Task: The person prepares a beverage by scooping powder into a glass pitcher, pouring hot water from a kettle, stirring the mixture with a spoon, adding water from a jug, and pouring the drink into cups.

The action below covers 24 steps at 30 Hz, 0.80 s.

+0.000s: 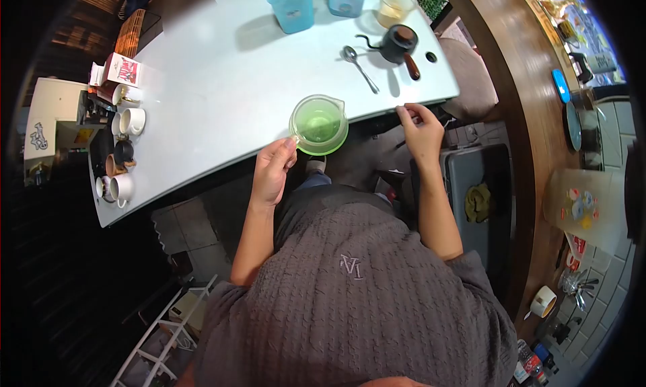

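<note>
My left hand (274,170) grips the handle of a clear glass pitcher (319,123), its fingers closed at the pitcher's lower left. The pitcher has a spout at its upper right, and its bowl looks green. It overlaps the front edge of the white table (208,84); whether it rests there or is held up I cannot tell. At the table's front edge, to the right, my right hand (424,133) has its fingers curled in a pinch. Anything between those fingertips is too small to make out. Beyond it lie a metal spoon (361,69) and a black gooseneck kettle (397,45) with a wooden handle.
Two blue containers (294,14) and a clear cup (394,7) stand at the table's far side. White cups (132,121) and a red-and-white box (124,71) line the left end. A wooden counter (531,185) runs along the right, above a grey bin (471,178).
</note>
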{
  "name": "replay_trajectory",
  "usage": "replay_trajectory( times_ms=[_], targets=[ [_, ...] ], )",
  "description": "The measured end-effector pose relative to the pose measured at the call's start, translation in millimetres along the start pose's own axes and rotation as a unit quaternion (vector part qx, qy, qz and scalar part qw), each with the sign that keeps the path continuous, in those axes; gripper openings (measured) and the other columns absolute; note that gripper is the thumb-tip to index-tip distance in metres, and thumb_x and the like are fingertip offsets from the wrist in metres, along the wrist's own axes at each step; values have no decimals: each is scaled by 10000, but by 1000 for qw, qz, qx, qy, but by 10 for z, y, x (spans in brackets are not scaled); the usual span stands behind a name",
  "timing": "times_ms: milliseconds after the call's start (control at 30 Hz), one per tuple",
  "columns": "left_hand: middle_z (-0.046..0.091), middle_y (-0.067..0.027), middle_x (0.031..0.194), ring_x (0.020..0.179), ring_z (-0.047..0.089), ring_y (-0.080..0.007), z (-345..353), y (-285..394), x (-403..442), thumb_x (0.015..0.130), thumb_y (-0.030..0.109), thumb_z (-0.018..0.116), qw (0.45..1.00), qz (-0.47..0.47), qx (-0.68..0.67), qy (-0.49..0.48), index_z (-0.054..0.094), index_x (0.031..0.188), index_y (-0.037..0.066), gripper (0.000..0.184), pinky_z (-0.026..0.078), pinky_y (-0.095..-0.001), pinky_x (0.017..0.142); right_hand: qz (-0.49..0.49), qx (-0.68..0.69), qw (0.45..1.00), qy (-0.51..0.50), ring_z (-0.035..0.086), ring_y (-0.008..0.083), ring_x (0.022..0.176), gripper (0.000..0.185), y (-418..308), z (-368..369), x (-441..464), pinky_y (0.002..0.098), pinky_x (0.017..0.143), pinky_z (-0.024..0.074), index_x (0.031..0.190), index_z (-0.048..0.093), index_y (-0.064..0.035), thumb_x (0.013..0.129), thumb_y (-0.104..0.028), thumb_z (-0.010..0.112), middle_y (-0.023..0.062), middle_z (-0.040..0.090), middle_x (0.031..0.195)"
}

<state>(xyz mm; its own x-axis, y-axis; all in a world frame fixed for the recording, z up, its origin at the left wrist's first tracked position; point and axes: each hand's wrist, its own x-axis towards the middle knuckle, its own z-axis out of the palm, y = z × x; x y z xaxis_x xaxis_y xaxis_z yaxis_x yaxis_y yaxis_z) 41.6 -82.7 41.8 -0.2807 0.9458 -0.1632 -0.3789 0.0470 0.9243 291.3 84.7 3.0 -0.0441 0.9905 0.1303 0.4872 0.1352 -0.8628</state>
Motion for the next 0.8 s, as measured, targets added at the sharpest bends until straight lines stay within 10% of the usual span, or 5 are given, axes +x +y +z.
replay_trajectory(
  times_ms=[233,367,567,700,800],
  targets=[
    [385,23,641,646,329,-93,-840,183,598,952,212,515,999,-25,33,-16,474,659,70,328,292,-253,620,8,-182,983,-16,635,251,737,397,-136,816,515,354,687,487,922,687,-30,707,-355,763,124,659,805],
    [378,29,634,647,325,-93,-1123,163,871,950,220,520,999,-32,30,-17,480,660,84,323,291,-254,628,174,-178,965,-86,640,277,694,379,-226,901,591,354,674,487,826,648,-9,727,-361,747,127,655,727],
    [357,52,620,622,314,-72,-1136,152,1152,950,233,536,999,-43,-29,8,496,661,97,322,270,-236,592,-120,-369,920,-55,631,346,716,256,-234,894,526,435,639,465,867,573,-3,868,-254,619,158,639,716],
    [337,73,605,596,306,-49,-1127,150,1290,939,246,562,998,-39,-49,12,507,658,110,317,256,-210,555,-18,-248,969,-12,644,314,676,166,-645,785,585,419,582,477,879,539,9,909,-152,571,146,654,756],
    [336,75,604,595,304,-49,-1125,136,1339,939,238,563,997,-43,-62,7,512,659,110,312,258,-209,553,-36,33,994,93,610,110,636,142,-717,795,601,282,515,434,943,574,12,921,-127,589,55,641,756]
  ],
)
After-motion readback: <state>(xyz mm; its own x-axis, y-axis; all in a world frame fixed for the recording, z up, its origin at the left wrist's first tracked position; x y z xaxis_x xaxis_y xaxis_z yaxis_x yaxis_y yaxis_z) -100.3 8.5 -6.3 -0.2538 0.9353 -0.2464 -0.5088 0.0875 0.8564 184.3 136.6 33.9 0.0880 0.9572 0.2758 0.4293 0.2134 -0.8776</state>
